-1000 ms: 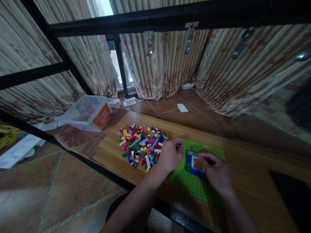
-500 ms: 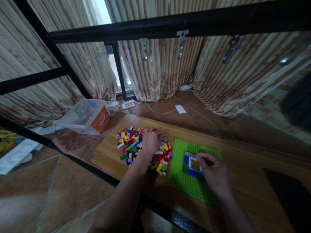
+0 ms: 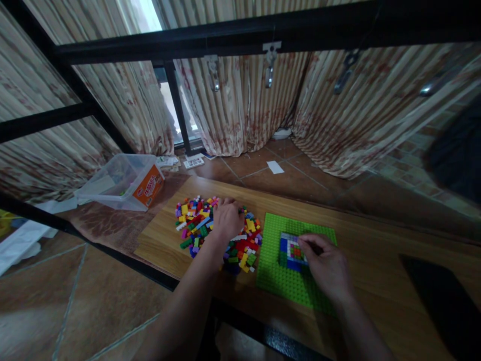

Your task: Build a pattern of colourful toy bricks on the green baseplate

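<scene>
My left hand (image 3: 228, 220) is over a loose pile of colourful toy bricks (image 3: 191, 223), fingers bent down among them and somewhat apart; the fingertips are partly hidden and no brick shows in its grasp. To the right lies a green studded baseplate (image 3: 276, 283). On it sits a square block of bricks (image 3: 293, 255), with blue and green at the edge, a white ring inside and red and other colours in the middle. My right hand (image 3: 328, 271) pinches thumb and forefinger together at the block's upper right part; anything between them is too small to make out.
A wooden board (image 3: 161, 235) carries the bricks and baseplate. A clear plastic box (image 3: 108, 193) with an orange label stands at the left. A dark flat panel (image 3: 436, 291) lies at the right. A black metal bar (image 3: 233, 41) crosses above, with metal clips hanging below it.
The whole view has shifted slightly. My left hand stays over the pile with its fingers a little changed, and my right hand keeps its pinch at the block.
</scene>
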A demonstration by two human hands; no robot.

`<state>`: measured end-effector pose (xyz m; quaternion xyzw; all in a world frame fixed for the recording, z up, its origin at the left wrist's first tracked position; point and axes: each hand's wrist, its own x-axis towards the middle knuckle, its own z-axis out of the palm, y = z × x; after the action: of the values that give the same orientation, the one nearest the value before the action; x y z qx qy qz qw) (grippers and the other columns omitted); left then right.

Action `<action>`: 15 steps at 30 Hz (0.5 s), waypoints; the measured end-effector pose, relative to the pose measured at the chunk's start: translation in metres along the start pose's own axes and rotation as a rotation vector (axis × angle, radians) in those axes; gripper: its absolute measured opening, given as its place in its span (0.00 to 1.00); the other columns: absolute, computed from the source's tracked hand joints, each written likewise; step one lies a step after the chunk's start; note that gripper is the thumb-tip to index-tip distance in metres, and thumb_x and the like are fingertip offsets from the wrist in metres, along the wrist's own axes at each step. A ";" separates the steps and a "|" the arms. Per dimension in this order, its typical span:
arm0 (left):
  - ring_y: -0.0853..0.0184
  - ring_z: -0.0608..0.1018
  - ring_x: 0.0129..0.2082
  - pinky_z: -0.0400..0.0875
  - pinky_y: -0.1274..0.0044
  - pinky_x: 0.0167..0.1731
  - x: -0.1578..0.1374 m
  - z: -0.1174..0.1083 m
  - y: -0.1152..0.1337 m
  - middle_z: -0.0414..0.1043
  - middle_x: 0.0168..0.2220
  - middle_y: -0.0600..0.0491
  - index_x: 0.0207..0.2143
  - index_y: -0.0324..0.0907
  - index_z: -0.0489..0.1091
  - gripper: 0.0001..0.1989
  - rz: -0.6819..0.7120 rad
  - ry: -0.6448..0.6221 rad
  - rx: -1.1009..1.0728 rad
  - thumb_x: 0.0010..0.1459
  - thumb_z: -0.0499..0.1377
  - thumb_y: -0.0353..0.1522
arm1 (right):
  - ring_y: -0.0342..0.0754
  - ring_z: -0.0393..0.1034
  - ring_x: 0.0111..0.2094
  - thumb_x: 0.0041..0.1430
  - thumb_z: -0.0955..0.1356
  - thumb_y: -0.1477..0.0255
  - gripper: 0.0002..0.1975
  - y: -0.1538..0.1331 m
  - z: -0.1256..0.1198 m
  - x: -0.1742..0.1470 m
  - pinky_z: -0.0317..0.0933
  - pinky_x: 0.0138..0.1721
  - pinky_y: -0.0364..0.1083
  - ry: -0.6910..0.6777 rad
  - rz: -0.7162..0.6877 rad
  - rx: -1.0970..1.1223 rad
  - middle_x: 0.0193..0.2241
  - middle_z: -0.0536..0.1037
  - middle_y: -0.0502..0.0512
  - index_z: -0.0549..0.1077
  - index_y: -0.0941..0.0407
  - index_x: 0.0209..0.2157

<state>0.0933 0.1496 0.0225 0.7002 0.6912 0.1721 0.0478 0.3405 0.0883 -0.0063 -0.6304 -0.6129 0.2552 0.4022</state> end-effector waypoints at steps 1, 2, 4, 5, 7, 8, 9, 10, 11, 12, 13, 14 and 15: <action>0.58 0.71 0.49 0.64 0.66 0.52 0.000 0.001 0.002 0.74 0.47 0.47 0.42 0.43 0.76 0.13 -0.001 -0.003 0.012 0.55 0.56 0.31 | 0.51 0.71 0.38 0.56 0.66 0.61 0.11 0.000 0.000 0.000 0.62 0.42 0.50 -0.002 0.001 -0.003 0.34 0.77 0.53 0.76 0.52 0.31; 0.58 0.71 0.49 0.64 0.66 0.52 0.000 0.002 0.002 0.74 0.47 0.47 0.41 0.43 0.76 0.13 -0.002 -0.005 0.023 0.55 0.56 0.30 | 0.51 0.71 0.38 0.56 0.66 0.61 0.11 0.000 0.000 0.000 0.62 0.42 0.50 -0.006 0.002 -0.006 0.34 0.77 0.53 0.76 0.52 0.31; 0.58 0.71 0.49 0.65 0.67 0.51 0.000 0.003 0.003 0.74 0.47 0.47 0.39 0.43 0.76 0.12 -0.003 -0.007 0.038 0.55 0.56 0.29 | 0.51 0.71 0.38 0.56 0.66 0.61 0.11 0.001 0.000 0.000 0.62 0.42 0.50 -0.016 0.004 -0.011 0.35 0.78 0.53 0.76 0.52 0.31; 0.57 0.71 0.48 0.65 0.66 0.50 0.001 0.003 0.003 0.74 0.47 0.47 0.39 0.43 0.76 0.12 -0.001 -0.005 0.040 0.55 0.55 0.29 | 0.51 0.71 0.38 0.56 0.66 0.61 0.11 0.001 0.000 0.000 0.62 0.43 0.50 -0.019 0.005 -0.012 0.35 0.78 0.53 0.76 0.53 0.31; 0.57 0.72 0.48 0.65 0.66 0.50 0.002 0.000 0.002 0.74 0.46 0.47 0.37 0.42 0.76 0.11 -0.002 0.010 0.033 0.55 0.56 0.29 | 0.51 0.71 0.38 0.56 0.66 0.61 0.11 0.000 0.000 0.000 0.62 0.43 0.50 -0.011 0.003 -0.004 0.35 0.78 0.53 0.76 0.53 0.31; 0.57 0.72 0.48 0.65 0.66 0.51 0.003 -0.002 0.001 0.74 0.46 0.47 0.37 0.42 0.76 0.10 0.001 0.025 0.022 0.55 0.56 0.29 | 0.51 0.71 0.38 0.56 0.66 0.61 0.11 0.000 0.000 0.000 0.62 0.43 0.50 -0.002 -0.001 0.003 0.35 0.78 0.53 0.76 0.53 0.31; 0.57 0.72 0.48 0.64 0.65 0.52 0.003 -0.004 0.001 0.74 0.46 0.47 0.36 0.42 0.75 0.09 0.011 0.045 0.000 0.54 0.56 0.29 | 0.51 0.71 0.38 0.56 0.67 0.61 0.11 -0.001 0.000 0.000 0.62 0.43 0.50 0.011 -0.004 0.013 0.35 0.78 0.53 0.76 0.53 0.31; 0.57 0.73 0.48 0.64 0.66 0.52 0.002 -0.007 0.002 0.74 0.45 0.47 0.35 0.41 0.75 0.08 0.031 0.067 -0.041 0.54 0.57 0.29 | 0.51 0.71 0.38 0.56 0.67 0.61 0.11 -0.003 0.000 0.000 0.62 0.42 0.50 0.031 -0.007 0.024 0.34 0.78 0.53 0.76 0.53 0.31; 0.58 0.73 0.47 0.65 0.66 0.52 0.001 -0.009 0.003 0.75 0.44 0.47 0.35 0.41 0.74 0.07 0.055 0.088 -0.108 0.54 0.57 0.29 | 0.51 0.71 0.38 0.56 0.67 0.61 0.11 -0.006 0.000 0.000 0.63 0.42 0.50 0.059 -0.012 0.038 0.35 0.78 0.54 0.77 0.53 0.31; 0.60 0.75 0.45 0.67 0.68 0.50 -0.002 -0.010 0.006 0.75 0.42 0.47 0.35 0.40 0.73 0.06 0.083 0.099 -0.203 0.54 0.57 0.29 | 0.51 0.72 0.38 0.56 0.67 0.61 0.12 -0.009 0.000 -0.001 0.63 0.41 0.49 0.092 -0.018 0.055 0.35 0.78 0.54 0.77 0.53 0.32; 0.61 0.76 0.42 0.69 0.70 0.47 -0.005 -0.011 0.010 0.75 0.40 0.48 0.35 0.40 0.72 0.06 0.110 0.097 -0.323 0.54 0.57 0.29 | 0.50 0.72 0.37 0.56 0.67 0.60 0.12 -0.012 0.000 -0.001 0.64 0.41 0.49 0.129 -0.024 0.077 0.35 0.78 0.54 0.77 0.53 0.32; 0.64 0.77 0.39 0.70 0.73 0.43 -0.010 -0.010 0.016 0.75 0.38 0.49 0.35 0.40 0.71 0.05 0.129 0.076 -0.462 0.55 0.57 0.29 | 0.50 0.72 0.37 0.56 0.67 0.60 0.12 -0.016 0.001 -0.002 0.64 0.41 0.49 0.162 -0.030 0.105 0.35 0.79 0.54 0.77 0.54 0.33; 0.66 0.77 0.36 0.71 0.75 0.40 -0.015 -0.009 0.022 0.75 0.36 0.51 0.35 0.40 0.69 0.04 0.144 0.036 -0.607 0.55 0.57 0.28 | 0.50 0.73 0.37 0.56 0.67 0.60 0.12 -0.020 0.001 -0.002 0.65 0.40 0.49 0.183 -0.032 0.138 0.34 0.79 0.54 0.77 0.54 0.34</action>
<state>0.1120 0.1322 0.0348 0.6978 0.5577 0.3861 0.2303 0.3280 0.0848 0.0087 -0.6119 -0.5645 0.2316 0.5032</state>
